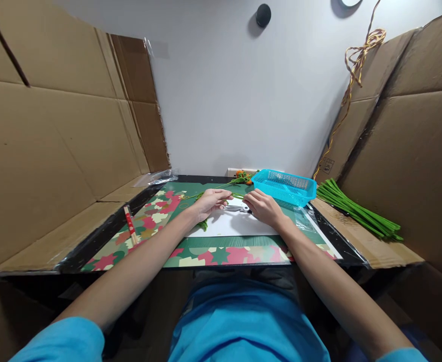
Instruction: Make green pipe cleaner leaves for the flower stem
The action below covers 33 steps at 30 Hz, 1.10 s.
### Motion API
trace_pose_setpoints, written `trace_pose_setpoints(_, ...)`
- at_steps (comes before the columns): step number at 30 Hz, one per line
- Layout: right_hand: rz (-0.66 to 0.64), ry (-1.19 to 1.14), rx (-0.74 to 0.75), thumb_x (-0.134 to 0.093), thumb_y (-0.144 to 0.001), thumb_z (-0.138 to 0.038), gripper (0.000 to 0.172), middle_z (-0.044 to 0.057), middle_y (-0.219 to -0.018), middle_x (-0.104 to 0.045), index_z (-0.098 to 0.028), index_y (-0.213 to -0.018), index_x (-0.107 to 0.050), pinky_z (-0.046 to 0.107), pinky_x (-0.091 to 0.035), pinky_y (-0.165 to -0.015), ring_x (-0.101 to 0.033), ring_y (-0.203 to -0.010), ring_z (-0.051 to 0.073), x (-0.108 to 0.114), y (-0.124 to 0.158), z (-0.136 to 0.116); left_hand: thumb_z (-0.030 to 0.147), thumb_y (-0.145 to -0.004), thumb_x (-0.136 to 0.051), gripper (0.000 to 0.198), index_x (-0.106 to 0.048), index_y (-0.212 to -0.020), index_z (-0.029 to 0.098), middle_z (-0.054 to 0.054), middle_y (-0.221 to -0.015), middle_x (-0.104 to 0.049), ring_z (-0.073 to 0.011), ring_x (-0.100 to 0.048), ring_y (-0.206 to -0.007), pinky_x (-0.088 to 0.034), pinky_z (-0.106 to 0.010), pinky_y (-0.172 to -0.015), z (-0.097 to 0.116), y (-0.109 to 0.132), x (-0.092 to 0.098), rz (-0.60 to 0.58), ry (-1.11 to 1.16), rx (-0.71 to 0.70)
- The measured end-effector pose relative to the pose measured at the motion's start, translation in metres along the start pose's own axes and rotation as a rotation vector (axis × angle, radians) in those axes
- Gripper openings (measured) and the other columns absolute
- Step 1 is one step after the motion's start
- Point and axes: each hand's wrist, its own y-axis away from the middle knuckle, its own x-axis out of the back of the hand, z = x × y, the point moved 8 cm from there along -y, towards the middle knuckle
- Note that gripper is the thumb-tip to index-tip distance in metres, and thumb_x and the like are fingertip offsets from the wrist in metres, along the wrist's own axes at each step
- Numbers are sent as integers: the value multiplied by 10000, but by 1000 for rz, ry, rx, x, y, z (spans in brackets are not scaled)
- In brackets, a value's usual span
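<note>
A thin green stem runs between my two hands above a white sheet. My left hand pinches one end of it between thumb and fingertips. Curled around the other end is my right hand. Just below the stem, metal scissors or snips lie on the sheet, partly covered by my right hand. Green leaves show under my left wrist. Behind my hands, orange flowers on green stems lie toward the back edge.
A blue plastic basket stands at the back right. Beyond it a bundle of green stems rests on cardboard. A red-wrapped pair of chopsticks lies left on the patterned mat. Cardboard walls flank the table; a cord hangs right.
</note>
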Motion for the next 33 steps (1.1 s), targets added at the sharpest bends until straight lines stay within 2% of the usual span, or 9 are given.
trace_pose_setpoints(5, -3, 7, 2, -499, -1110, -207, 199, 73, -868, -694, -192, -995, -662, 341, -470, -743, -588, -841, 229, -4, 1, 0, 275, -795, -892, 224, -775, -895, 112, -99, -931, -761, -79, -563, -613, -414, -213, -529, 1, 2, -2, -5, 9, -13)
trace_pose_setpoints(17, -26, 6, -24, -516, -1111, -267, 211, 62, -812, -667, -186, -977, -658, 319, -418, -672, -593, -814, 211, -4, 2, -3, 274, -870, -821, 186, -763, -871, 97, -112, -907, -767, -74, -543, -567, -440, -223, -526, 2, 3, -5, -6, -10, -47)
trace_pose_setpoints(25, -35, 0, -69, -467, -1117, -240, 258, 57, -781, -663, -196, -955, -662, 309, -399, -636, -585, -788, 202, -4, 1, -3, 396, -803, -870, 316, -756, -895, 116, -113, -955, -753, -88, -578, -615, -447, -230, -542, 7, 4, -10, -49, -26, -112)
trace_pose_setpoints(29, -8, -10, -97, -472, -1114, -237, 225, 57, -794, -690, -201, -1006, -666, 300, -411, -650, -610, -794, 199, 0, -1, -3, 382, -695, -948, 370, -776, -898, 125, -65, -858, -711, -99, -566, -653, -428, -220, -538, 10, 10, -20, -126, -72, -155)
trace_pose_setpoints(33, 49, -65, -136, -485, -1107, -240, 182, 69, -853, -734, -195, -1095, -661, 294, -433, -667, -647, -806, 199, 8, -3, -6, 466, -724, -920, 401, -781, -888, 128, -54, -815, -681, -108, -560, -652, -401, -214, -498, 7, 12, -27, -174, -144, -169)
